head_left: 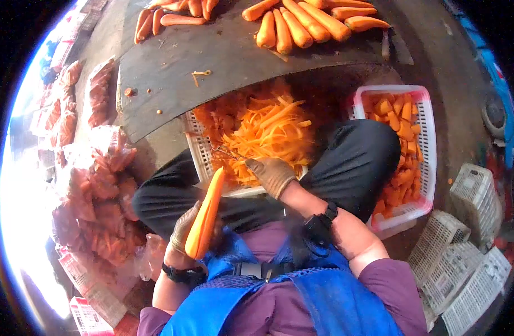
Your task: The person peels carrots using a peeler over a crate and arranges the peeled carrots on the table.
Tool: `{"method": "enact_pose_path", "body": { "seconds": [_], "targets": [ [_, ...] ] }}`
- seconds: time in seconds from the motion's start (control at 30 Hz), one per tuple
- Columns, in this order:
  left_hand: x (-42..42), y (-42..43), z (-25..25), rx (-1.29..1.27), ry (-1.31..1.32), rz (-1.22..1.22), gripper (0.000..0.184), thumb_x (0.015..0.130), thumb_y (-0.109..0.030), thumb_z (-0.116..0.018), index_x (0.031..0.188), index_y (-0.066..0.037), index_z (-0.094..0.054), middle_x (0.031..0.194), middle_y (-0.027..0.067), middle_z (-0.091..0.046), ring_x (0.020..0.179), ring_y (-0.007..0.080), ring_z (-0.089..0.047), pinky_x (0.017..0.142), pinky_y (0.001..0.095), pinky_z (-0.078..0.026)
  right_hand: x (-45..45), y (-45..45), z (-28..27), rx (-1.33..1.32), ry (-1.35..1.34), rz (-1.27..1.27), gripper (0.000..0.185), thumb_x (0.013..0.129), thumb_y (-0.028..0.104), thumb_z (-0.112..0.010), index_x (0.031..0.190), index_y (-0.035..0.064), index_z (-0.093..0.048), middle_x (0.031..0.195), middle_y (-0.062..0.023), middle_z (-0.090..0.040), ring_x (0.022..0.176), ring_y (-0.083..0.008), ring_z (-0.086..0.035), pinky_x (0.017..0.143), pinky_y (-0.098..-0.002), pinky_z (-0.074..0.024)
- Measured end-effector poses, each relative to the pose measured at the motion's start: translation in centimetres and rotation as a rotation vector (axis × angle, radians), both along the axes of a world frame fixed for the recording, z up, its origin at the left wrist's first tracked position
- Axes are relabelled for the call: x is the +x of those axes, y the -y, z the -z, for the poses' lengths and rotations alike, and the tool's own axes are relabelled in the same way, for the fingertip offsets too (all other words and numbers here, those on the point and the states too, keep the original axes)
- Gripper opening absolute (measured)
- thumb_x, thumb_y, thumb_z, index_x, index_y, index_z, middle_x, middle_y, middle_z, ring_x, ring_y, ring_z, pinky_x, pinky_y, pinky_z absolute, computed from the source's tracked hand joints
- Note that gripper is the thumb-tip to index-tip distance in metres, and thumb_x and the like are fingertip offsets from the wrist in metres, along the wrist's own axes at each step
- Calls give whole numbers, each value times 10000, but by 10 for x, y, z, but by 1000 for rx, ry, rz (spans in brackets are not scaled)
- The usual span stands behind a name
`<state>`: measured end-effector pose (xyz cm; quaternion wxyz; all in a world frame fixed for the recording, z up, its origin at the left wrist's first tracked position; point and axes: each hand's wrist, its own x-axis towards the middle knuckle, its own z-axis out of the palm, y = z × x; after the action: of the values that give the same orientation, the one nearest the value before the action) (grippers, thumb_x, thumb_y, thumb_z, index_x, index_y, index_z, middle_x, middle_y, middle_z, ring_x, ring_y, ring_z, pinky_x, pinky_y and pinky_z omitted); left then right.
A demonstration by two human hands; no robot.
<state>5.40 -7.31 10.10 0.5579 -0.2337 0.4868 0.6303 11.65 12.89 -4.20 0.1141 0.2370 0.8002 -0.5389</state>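
My left hand [182,235], in a tan glove, is wrapped round the thick end of a peeled carrot [205,215], which tilts up and away from me. My gloved right hand [272,175] grips a thin metal peeler [230,153], whose head points left, a little beyond the carrot's tip and apart from it. Beneath the peeler, a heap of orange carrot peelings [268,126] fills a white crate [200,148] between my knees. The peeler's handle is mostly hidden by my fingers.
On the dark board [173,73] ahead lie whole carrots [307,25] and a second carrot pile [181,12]. A pink-and-white crate [429,145] of carrot pieces [401,162] stands right of my knee. Bagged carrots [100,207] are at left, white crates [444,263] at lower right.
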Motion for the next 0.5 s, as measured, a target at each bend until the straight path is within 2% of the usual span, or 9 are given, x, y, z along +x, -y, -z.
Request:
{"method": "enact_pose_path", "body": {
  "seconds": [0.1,0.2,0.23,0.47,0.5],
  "targets": [
    [-10,0,27,76,43,-15,445,874,-398,-409,1090,-13,-463,722,142,-577,486,203,-549,415,266,-453,3,-1,-7,-30,-25,27,627,809,591,-353,736,13,-586,627,-199,-537,619,-347,-534,572,-397,-402],
    [-15,-4,48,108,121,-71,429,873,-403,-407,1052,-20,-479,710,135,-581,492,202,-559,415,264,-468,6,-3,-12,-60,-28,-10,705,795,655,-237,793,44,-589,716,-225,-561,730,-393,-550,635,-437,-421],
    [-15,-4,58,34,38,-97,410,874,-399,-409,1019,-24,-490,696,131,-581,488,200,-564,420,258,-479,8,-3,-12,-61,-26,-10,702,795,653,-242,796,43,-587,716,-225,-561,728,-391,-551,635,-436,-422],
    [-20,-29,73,30,21,-236,375,862,-370,-457,999,-23,-491,763,89,-566,557,193,-562,439,289,-486,9,-2,-21,14,9,-53,675,802,635,-286,719,26,-565,655,-223,-540,662,-377,-544,593,-431,-407],
    [-21,-29,77,43,-21,-227,381,858,-371,-465,1008,-20,-482,758,81,-556,606,195,-566,499,295,-493,9,-2,-25,2,21,-62,676,802,634,-290,698,23,-560,639,-223,-534,647,-375,-540,583,-431,-402]
  ]
}}
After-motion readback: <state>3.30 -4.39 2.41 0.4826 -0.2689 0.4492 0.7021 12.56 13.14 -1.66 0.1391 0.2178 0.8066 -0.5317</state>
